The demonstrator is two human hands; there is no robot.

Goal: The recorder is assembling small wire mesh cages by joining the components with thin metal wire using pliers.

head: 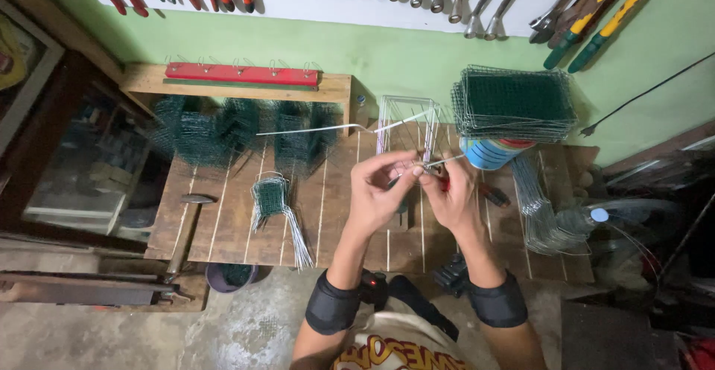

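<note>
Above the wooden tabletop, left hand and right hand both pinch a thin wire at chest height. Judgement: keep grips close together, bend steadily.

Your slatted wooden worktop carries a hammer at its left edge, rolls of green mesh along the back, a small mesh bundle with wire ends, and a stack of mesh panels on a blue can at the right.
</note>
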